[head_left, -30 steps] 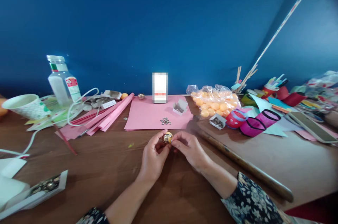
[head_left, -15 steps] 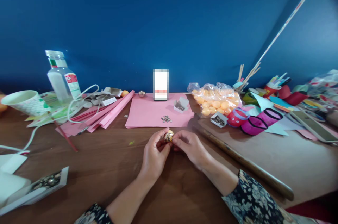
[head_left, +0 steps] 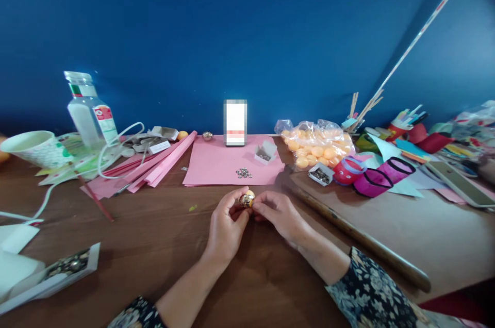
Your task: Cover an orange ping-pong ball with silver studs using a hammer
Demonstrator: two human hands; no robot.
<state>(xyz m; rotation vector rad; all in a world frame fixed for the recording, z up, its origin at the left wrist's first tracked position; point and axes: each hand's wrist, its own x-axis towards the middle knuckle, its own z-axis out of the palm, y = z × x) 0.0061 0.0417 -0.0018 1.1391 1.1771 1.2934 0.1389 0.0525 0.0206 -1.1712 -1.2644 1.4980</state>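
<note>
My left hand [head_left: 228,222] is closed round an orange ping-pong ball [head_left: 246,198] partly covered with shiny metal thumbtacks. At the ball's right side, my right hand [head_left: 276,214] has thumb and fingers pinched together, touching it; what lies between those fingertips is hidden. Just beyond the hands, a small heap of thumbtacks [head_left: 244,173] lies on pink paper [head_left: 211,163]. Behind the heap stands an open white box [head_left: 265,153] with more tacks. Another tack-covered ball [head_left: 208,135] rests at the paper's back left edge.
A clear bag of orange balls [head_left: 315,147] and a small tack box [head_left: 320,175] are at right. A wooden rod [head_left: 365,238] lies beside my right forearm. A phone-like screen [head_left: 235,124] stands at the back. Left are a bottle [head_left: 85,119], paper cup [head_left: 36,148] and tray [head_left: 67,271].
Hardly anything differs. Both hands stay at the ball in nearly the same pose, and the view has shifted very slightly.
</note>
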